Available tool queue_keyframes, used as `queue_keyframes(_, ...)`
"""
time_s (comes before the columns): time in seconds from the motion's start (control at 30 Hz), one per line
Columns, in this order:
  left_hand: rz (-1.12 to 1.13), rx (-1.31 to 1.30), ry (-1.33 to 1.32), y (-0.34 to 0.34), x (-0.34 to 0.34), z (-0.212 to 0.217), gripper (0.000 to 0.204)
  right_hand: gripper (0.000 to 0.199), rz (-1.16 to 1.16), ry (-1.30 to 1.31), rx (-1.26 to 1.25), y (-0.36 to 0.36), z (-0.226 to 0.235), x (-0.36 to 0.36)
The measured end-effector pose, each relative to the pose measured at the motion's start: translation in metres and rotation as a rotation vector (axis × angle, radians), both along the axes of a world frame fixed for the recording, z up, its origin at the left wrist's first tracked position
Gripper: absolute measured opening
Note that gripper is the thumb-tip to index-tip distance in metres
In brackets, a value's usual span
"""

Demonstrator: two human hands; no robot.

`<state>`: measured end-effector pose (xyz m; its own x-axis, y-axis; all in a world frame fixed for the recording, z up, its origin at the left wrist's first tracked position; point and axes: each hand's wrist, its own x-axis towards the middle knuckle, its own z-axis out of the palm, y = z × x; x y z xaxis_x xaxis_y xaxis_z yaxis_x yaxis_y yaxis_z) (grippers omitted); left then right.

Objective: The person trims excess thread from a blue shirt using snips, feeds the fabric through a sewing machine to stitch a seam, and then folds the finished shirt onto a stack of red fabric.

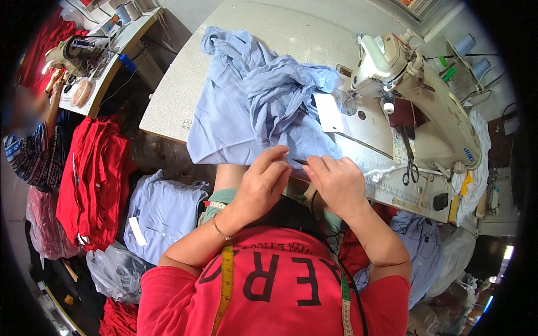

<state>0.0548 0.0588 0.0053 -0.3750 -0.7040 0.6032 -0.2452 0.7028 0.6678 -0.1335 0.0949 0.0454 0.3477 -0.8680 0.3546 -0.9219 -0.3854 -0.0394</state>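
Observation:
A light blue garment (263,101) lies bunched on the sewing table (185,84), its lower edge hanging toward me. My left hand (263,182) pinches that near edge with curled fingers. My right hand (336,179) grips the same edge just beside it, and a thin dark tool tip (301,162) shows between the two hands. Both hands almost touch. A yellow-green measuring tape (226,280) hangs around my neck over my red shirt.
A cream sewing machine (414,95) stands right of the garment, scissors (409,168) hanging at its front. Red garments (92,179) and folded blue ones (162,210) pile at the lower left. Another person (33,151) works at a second machine (75,53) far left.

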Motion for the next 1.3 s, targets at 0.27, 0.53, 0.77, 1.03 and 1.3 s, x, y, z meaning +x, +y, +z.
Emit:
queue_keyframes(0.27,-0.220,0.303,-1.229,0.017,0.055,-0.014,0.017,0.035,-0.036,-0.407,0.201,0.004,-0.014,-0.020)
queue_keyframes(0.53,-0.172,-0.016,-0.585,-0.026,0.034,0.036,0.022,0.036,0.091,-0.317,0.247,-0.002,-0.035,-0.017)
queue_keyframes(0.77,-0.289,-0.095,-0.397,-0.080,-0.004,0.020,0.010,0.014,-0.253,-1.222,0.724,-0.004,-0.020,-0.037)
queue_keyframes(1.03,-0.426,0.094,-0.389,-0.105,-0.026,0.032,0.020,0.027,-0.155,-1.448,0.715,-0.015,-0.025,-0.051)
queue_keyframes(1.3,-0.335,-0.216,-0.289,-0.090,-0.023,0.046,0.009,0.019,-0.296,-1.082,0.491,-0.018,-0.020,-0.034)
